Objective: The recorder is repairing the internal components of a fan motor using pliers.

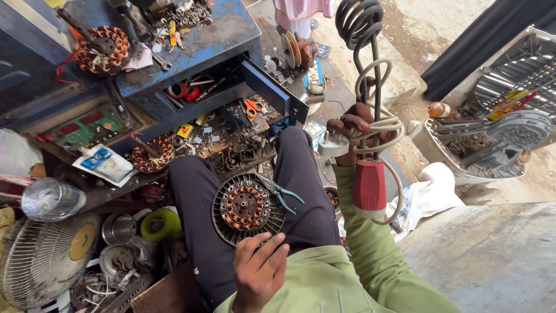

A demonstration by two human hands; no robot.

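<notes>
My right hand (pixel 353 132) is raised and holds an immersion heater rod: a dark metal coil (pixel 359 22) on top, a red handle (pixel 369 188) below, with its pale cord (pixel 383 128) looped around and a white plug (pixel 333 145) by my fingers. My left hand (pixel 259 268) rests on my lap at the near edge of a round fan motor stator (pixel 246 207) with copper windings, which lies between my thighs. Blue-handled pliers (pixel 281 192) lie on the stator's right side.
A blue metal workbench (pixel 202 43) with an open drawer (pixel 272 87) full of tools stands ahead. Other wound stators (pixel 104 49) (pixel 152 153), a circuit board (pixel 92 127), a fan guard (pixel 43 258) and a white fan grille (pixel 492 139) lie around. A person's feet (pixel 315 40) show at the top.
</notes>
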